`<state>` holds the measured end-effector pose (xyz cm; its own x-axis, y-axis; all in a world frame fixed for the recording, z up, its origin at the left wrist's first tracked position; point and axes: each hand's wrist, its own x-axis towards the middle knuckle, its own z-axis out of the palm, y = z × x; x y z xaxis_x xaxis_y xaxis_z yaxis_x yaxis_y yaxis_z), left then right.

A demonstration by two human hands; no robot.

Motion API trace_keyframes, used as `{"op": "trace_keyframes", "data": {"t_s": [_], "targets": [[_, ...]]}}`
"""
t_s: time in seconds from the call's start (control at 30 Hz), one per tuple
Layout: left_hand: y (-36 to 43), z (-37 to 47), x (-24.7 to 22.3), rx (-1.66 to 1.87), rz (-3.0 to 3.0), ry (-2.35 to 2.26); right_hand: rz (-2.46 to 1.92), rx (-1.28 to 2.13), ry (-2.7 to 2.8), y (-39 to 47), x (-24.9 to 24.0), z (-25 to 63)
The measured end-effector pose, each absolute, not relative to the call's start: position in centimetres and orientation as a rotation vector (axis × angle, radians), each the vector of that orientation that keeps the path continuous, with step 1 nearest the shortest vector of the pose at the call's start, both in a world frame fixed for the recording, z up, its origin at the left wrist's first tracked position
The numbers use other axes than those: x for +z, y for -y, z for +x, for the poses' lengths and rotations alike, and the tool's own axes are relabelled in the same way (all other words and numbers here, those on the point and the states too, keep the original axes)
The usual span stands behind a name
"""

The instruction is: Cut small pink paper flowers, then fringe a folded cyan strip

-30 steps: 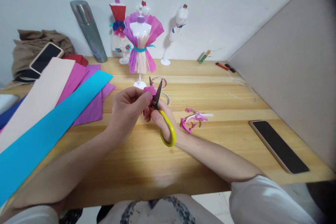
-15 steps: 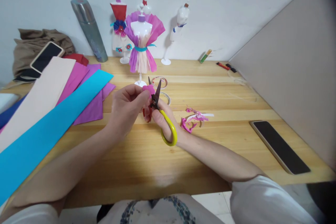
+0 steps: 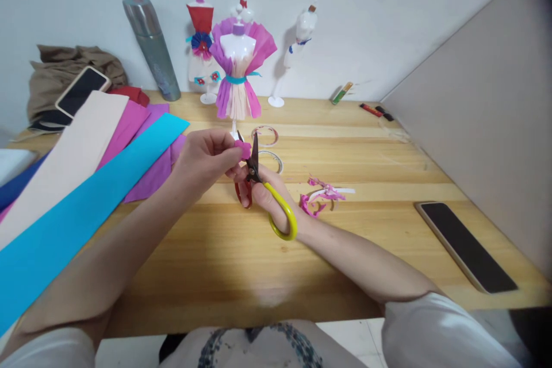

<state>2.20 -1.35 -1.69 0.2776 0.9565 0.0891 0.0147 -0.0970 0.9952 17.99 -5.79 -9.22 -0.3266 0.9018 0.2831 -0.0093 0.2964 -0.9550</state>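
Note:
Between thumb and fingers, my left hand [image 3: 212,152] pinches a small pink paper flower [image 3: 243,149]. My right hand [image 3: 271,198] is closed on a pair of scissors [image 3: 276,198] with one yellow and one red handle loop. The dark blades point up and stand a little apart, right beside the flower. Just behind both hands is a small white mannequin [image 3: 237,46] in a purple, pink and cream paper dress with a blue sash. Pink paper scraps [image 3: 321,194] lie on the table to the right of my right wrist.
Coloured crepe paper sheets [image 3: 95,195] cover the left side, near a phone [image 3: 83,92] and brown cloth [image 3: 77,63]. A thermos [image 3: 153,49] leans on the wall. More mannequins [image 3: 200,40] stand behind. Tape rolls [image 3: 273,161] lie mid-table; another phone [image 3: 466,247] is at right.
The flower has turned and shifted slightly left in my left hand. The scissors' blades have come closer together. The whole view has shifted slightly.

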Motion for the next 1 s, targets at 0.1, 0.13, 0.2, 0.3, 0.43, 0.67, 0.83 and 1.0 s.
{"op": "trace_keyframes", "data": {"t_s": [0.1, 0.13, 0.2, 0.3, 0.43, 0.67, 0.83, 1.0], "targets": [[1.2, 2.1, -1.5, 1.02, 1.432, -0.995, -0.743, 1.218, 1.556, 5.8, -9.2, 18.0], [1.2, 2.1, -1.4, 1.014, 1.434, -1.007, -0.734, 1.227, 1.551, 5.8, -9.2, 17.9], [1.2, 2.1, -1.2, 1.005, 1.438, -1.022, -0.737, 1.227, 1.561, 5.8, -9.2, 18.0], [1.2, 2.0, -0.9, 0.989, 1.449, -1.023, -0.78, 1.196, 1.61, 5.8, -9.1, 18.2], [1.0, 1.7, -0.6, 0.963, 1.46, -1.05, -0.849, 1.183, 1.668, 5.8, -8.7, 18.5], [0.8, 1.1, -0.4, 0.893, 1.496, -1.071, -0.907, 1.171, 1.759, 5.8, -7.9, 18.9], [0.7, 1.1, -0.3, 0.883, 1.505, -1.08, -0.901, 1.16, 1.746, 5.7, -8.1, 18.8], [0.7, 1.3, -0.1, 0.887, 1.462, -1.081, -0.919, 1.161, 1.721, 5.6, -8.6, 18.6]]}}
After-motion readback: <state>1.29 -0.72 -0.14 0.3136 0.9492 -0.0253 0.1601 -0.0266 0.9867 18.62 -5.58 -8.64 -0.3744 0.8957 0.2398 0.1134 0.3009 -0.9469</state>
